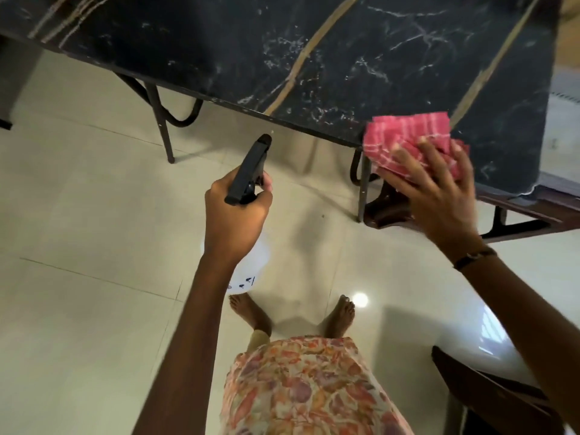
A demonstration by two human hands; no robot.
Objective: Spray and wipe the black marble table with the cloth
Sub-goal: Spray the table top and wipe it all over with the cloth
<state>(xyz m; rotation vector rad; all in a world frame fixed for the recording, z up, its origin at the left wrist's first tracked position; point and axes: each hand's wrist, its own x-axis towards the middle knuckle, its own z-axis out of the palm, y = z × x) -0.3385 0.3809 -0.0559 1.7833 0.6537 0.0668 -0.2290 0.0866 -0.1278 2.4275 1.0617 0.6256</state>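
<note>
The black marble table (314, 51) with white veins and tan streaks fills the top of the view. My left hand (235, 215) grips a spray bottle (251, 171) by its black trigger head, nozzle aimed at the table's near edge; its white body hangs below my wrist. My right hand (439, 189) presses a folded red checked cloth (408, 142) flat on the table's near right corner, fingers spread over it. Fine droplets speckle the marble near the middle.
Dark metal table legs (163, 127) stand on the pale tiled floor (78, 215). A dark wooden chair (489, 390) sits at the lower right. My bare feet (339, 315) and a floral dress are below.
</note>
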